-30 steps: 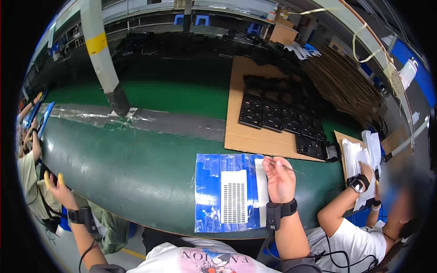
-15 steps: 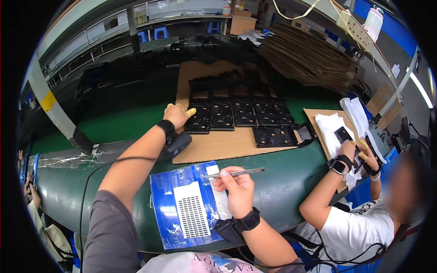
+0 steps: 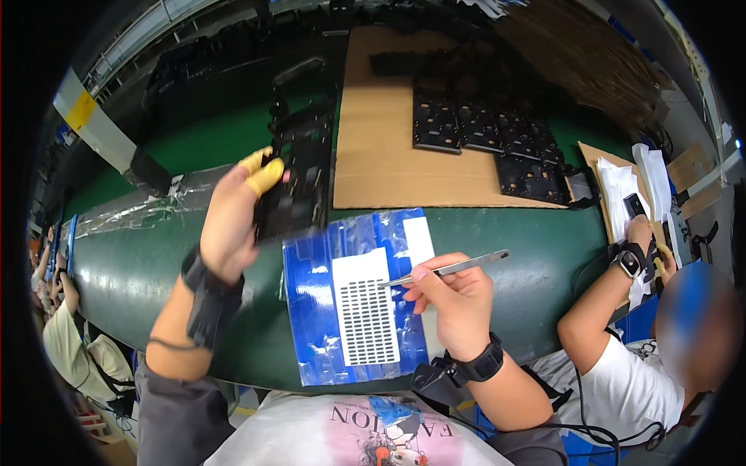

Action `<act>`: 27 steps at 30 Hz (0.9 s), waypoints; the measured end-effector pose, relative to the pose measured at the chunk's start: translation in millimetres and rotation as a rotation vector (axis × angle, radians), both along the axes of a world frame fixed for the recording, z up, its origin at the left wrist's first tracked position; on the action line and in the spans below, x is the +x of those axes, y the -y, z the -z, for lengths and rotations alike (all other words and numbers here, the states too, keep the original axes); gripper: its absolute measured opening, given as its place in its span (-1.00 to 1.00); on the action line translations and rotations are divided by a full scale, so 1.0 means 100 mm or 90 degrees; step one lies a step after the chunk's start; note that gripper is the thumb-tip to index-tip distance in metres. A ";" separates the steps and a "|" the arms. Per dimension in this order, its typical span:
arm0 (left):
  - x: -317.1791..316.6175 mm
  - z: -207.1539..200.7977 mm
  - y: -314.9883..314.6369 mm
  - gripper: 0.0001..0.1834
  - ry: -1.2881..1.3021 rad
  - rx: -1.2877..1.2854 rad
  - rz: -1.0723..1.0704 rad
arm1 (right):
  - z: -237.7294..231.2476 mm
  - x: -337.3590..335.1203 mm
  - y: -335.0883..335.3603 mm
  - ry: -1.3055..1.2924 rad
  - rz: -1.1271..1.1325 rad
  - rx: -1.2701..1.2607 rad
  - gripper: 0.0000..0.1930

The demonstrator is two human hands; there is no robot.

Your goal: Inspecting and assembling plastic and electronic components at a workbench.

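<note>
My left hand (image 3: 237, 206), with yellow finger cots on its fingers, is closed on the edge of a black plastic frame (image 3: 299, 171) with cut-outs. The frame is held up, tilted and slightly blurred, left of the cardboard. In my right hand (image 3: 462, 303) is a pair of metal tweezers (image 3: 466, 265). Their tip meets the upper right part of a white sheet of small black stickers (image 3: 368, 318). That sheet lies on a blue, tape-covered board (image 3: 313, 334) in front of me.
Several more black frames (image 3: 497, 128) lie on the cardboard sheet (image 3: 373, 155) over the green table (image 3: 528, 303). On the right a co-worker's hands (image 3: 641, 233) hold a small dark part. A post (image 3: 101, 132) stands at the left.
My left hand has lifted a black frame off the cardboard and brought it left and nearer. My right hand has brought the tweezers down to the sticker sheet. The view has shifted.
</note>
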State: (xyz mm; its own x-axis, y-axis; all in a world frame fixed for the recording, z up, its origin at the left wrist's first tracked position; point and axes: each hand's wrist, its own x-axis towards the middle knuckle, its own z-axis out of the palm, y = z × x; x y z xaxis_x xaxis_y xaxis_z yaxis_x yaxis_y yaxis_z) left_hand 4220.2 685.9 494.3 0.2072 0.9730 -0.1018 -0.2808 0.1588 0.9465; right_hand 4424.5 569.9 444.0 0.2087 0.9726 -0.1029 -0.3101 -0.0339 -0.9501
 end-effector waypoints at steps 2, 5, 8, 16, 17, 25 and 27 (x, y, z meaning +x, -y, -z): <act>-0.04 0.05 0.32 -0.67 0.063 -0.048 -0.030 | 0.13 -0.02 -0.04 0.038 0.021 0.001 -0.94; -0.12 0.10 0.62 -0.61 0.074 -0.103 -0.042 | 0.19 -0.06 -0.09 0.029 0.074 0.026 -0.89; -0.16 0.21 0.74 -0.57 0.120 -0.125 -0.042 | 0.24 -0.02 -0.12 0.019 0.070 0.011 -0.89; -0.13 0.35 0.72 -0.43 0.156 -0.067 -0.067 | 0.24 -0.07 -0.11 0.041 0.084 -0.003 -0.90; -0.13 0.35 0.74 -0.43 0.159 -0.069 -0.069 | 0.24 -0.07 -0.11 0.035 0.082 0.000 -0.90; -0.05 0.31 0.80 -0.44 0.268 -0.080 -0.054 | 0.26 -0.05 -0.11 0.027 0.070 -0.004 -0.90; -0.05 0.34 0.83 -0.43 0.235 -0.051 -0.016 | 0.22 -0.03 -0.09 0.009 0.058 -0.013 -0.90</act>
